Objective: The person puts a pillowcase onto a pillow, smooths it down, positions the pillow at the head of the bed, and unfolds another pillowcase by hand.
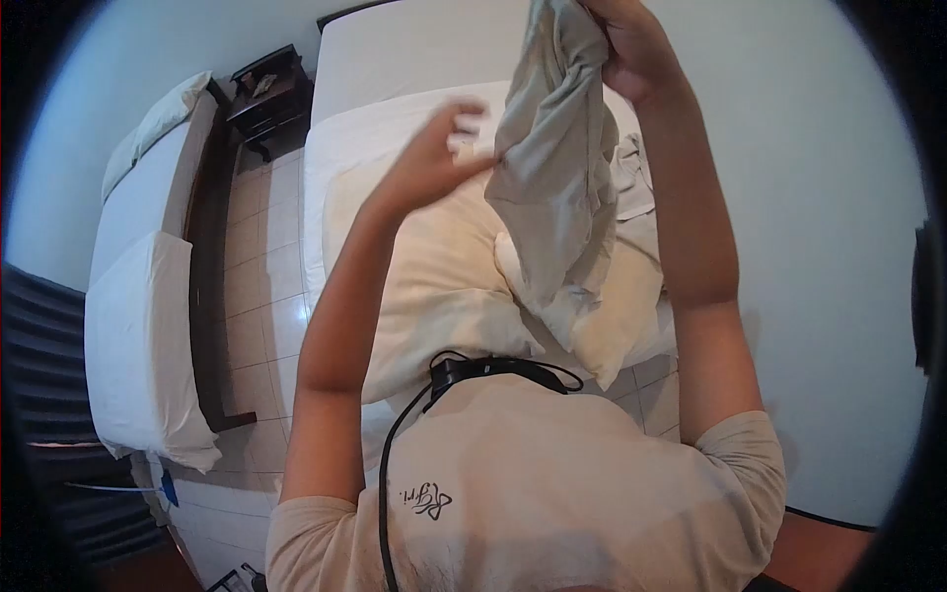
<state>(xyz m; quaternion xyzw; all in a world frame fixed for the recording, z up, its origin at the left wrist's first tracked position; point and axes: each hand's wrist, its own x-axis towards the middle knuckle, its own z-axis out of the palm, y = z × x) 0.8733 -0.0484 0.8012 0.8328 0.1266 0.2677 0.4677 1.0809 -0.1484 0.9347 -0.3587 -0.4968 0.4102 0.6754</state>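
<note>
A crumpled, pale grey-green cloth [554, 168] hangs in loose folds in front of me, over the bed. My right hand [636, 54] is raised at the top of the view, closed on the cloth's upper edge; some of its fingers are cut off by the frame. To the left, my left hand [444, 148] is open with its fingers apart and slightly blurred. Its thumb reaches the cloth's left edge, but I cannot tell whether it touches. Below the cloth lie a large cream pillow [424, 261] and another yellowish pillow [626, 311].
The bed [395, 59] has white sheets. More crumpled cloth [631, 178] lies by my right forearm. A dark wooden nightstand [271, 99] stands against the wall, and a second bed [143, 326] is at left across a tiled floor [266, 261]. A wall [819, 247] is at right.
</note>
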